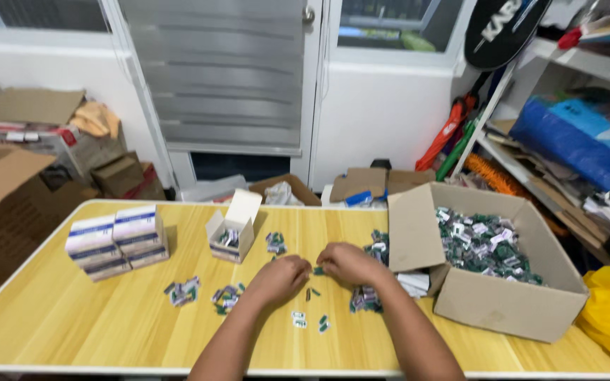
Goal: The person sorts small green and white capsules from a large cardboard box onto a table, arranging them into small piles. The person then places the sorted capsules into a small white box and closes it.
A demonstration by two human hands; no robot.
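Both forearms are reaching up from the near edge of the bench (72, 324). Left hand (282, 277) and right hand (347, 262) are resting knuckles-up, fingers curled together over small green packets (317, 271) lying between the fingertips; whether they are pinching any, I cannot tell. More packets (323, 323) are lying just below the fingers. An open box (510, 300) of packets is sitting right of the fingers, and white cartons (116, 240) are stacking well to their left.
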